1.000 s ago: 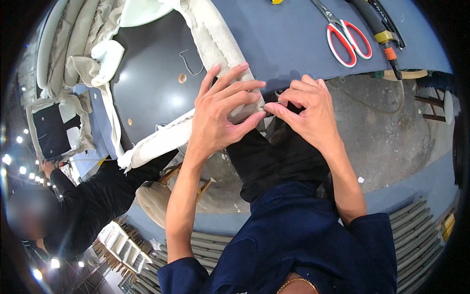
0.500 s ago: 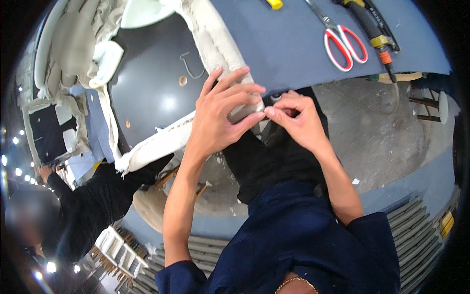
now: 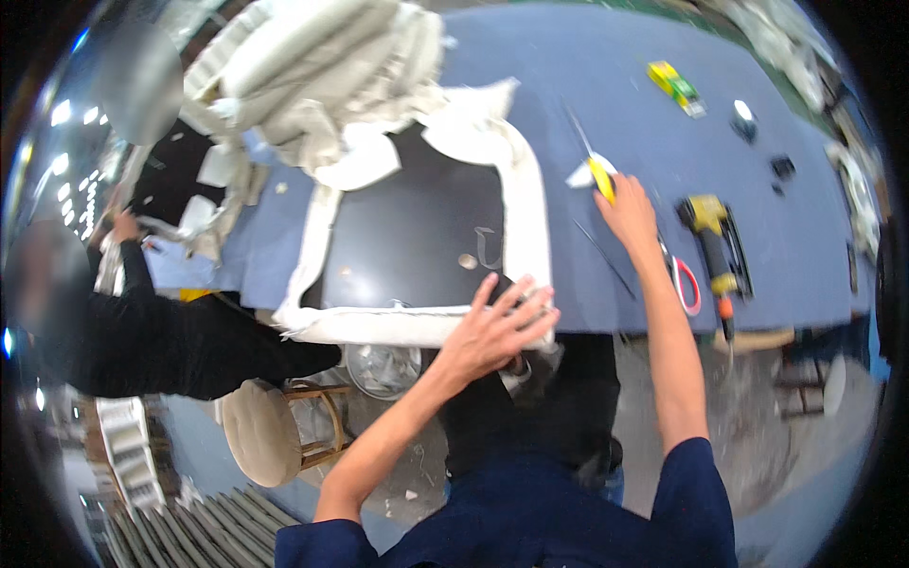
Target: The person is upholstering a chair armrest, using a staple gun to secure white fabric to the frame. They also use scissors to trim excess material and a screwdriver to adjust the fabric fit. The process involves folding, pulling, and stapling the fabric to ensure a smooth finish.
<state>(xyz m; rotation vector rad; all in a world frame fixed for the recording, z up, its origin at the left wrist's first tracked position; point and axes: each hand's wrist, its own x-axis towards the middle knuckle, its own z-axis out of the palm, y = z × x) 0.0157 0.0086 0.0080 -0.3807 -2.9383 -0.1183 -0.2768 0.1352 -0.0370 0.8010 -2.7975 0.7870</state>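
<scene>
My left hand lies with spread fingers on the near right corner of a chair seat panel, a black board edged with off-white fabric. Further right on the blue table, the fingers of my right hand are closed round the yellow handle of a thin-shafted tool, perhaps a screwdriver or awl; blur hides its exact kind. A white scrap lies beside that handle. Red-and-white scissors rest beside my right forearm, partly hidden by it. A thin dark rod lies between my hands.
Right of the scissors lies a black and yellow staple gun with a hose. A yellow-green box sits farther back. Bundled beige upholstery covers the far left. A person in black works at left, near a round stool.
My right hand has left the fabric corner and reached forward and right to the yellow handle. My left hand has flattened on the corner. The view has shifted, showing more table.
</scene>
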